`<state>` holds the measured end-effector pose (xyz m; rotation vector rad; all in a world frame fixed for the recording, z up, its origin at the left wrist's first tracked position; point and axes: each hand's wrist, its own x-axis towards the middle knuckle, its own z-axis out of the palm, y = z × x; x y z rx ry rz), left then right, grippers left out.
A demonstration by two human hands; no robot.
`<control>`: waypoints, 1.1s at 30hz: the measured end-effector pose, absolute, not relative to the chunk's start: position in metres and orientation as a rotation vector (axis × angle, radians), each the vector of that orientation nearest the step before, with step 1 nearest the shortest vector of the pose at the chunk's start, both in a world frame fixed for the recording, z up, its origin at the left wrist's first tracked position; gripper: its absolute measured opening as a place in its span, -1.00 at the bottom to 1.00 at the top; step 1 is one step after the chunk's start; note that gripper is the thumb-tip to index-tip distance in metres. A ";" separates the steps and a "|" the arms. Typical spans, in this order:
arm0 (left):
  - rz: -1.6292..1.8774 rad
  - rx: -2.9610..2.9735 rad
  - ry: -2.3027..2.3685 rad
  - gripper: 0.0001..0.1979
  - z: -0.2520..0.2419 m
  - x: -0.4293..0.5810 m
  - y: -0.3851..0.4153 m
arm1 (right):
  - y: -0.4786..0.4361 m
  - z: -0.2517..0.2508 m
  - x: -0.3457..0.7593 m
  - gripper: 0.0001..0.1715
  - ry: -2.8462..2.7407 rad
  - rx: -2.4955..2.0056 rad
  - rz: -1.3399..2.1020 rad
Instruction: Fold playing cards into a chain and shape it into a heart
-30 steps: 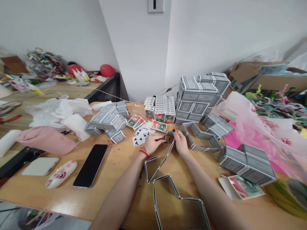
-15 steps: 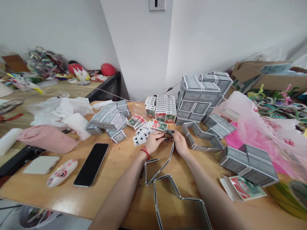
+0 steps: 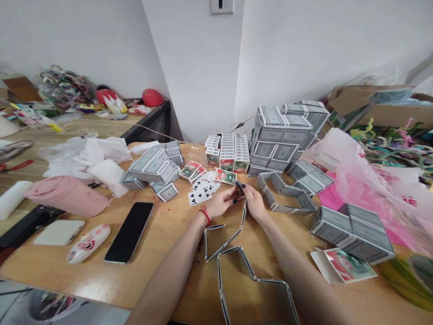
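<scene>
The card strip (image 3: pixel 226 243), a zigzag of joined playing cards, stands on edge on the worktop (image 3: pixel 169 221), its far end between the two hands and its near folds just behind a second folded strip (image 3: pixel 248 264). The left hand (image 3: pixel 219 204) and right hand (image 3: pixel 255 203) both have their fingers closed on that far end, pinching it from either side, though the exact contact is partly hidden. It looks very light and springy: each panel is probably stiff along its face, while the creases give easily, so a hard squeeze could buckle a panel or split a joint. The smooth card is likely a little slippery, and a flat pinch across a panel close to its fold seems the safest hold. Compared with a second ago, the piece between the fingers shows less of its face and looks darker, the left hand sits more closely against it, and the strip's long run bends more sharply below the right hand, while the second strip and the playing cards (image 3: pixel 202 195) lying beyond the left hand keep their places
</scene>
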<state>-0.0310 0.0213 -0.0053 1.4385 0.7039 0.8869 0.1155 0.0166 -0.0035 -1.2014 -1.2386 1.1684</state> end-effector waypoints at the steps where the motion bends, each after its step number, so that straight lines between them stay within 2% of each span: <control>1: 0.879 1.403 0.664 -0.40 -0.004 -0.031 0.020 | 0.016 -0.003 0.116 -0.54 -1.243 -1.193 1.175; 8: 0.810 1.220 0.485 -0.26 0.000 -0.034 0.018 | 0.013 0.000 0.118 -0.54 -1.287 -1.133 1.160; 13: 0.807 1.216 0.512 -0.28 0.003 -0.035 0.015 | 0.012 0.002 0.118 -0.47 -1.289 -1.109 1.168; 19: 0.859 1.321 0.566 -0.47 0.010 -0.033 0.013 | 0.012 0.008 0.117 -0.60 -1.218 -1.123 1.130; 24: 1.144 1.429 0.844 -0.69 0.004 -0.030 0.021 | 0.011 0.008 0.118 -0.69 -1.221 -1.097 1.161; 28: 1.268 1.362 0.990 -0.74 -0.003 -0.029 0.029 | 0.011 0.004 0.120 -0.74 -1.254 -1.108 1.162; 33: 1.259 1.448 1.073 -0.77 -0.005 -0.032 0.032 | 0.012 -0.002 0.122 -0.81 -1.340 -1.131 1.122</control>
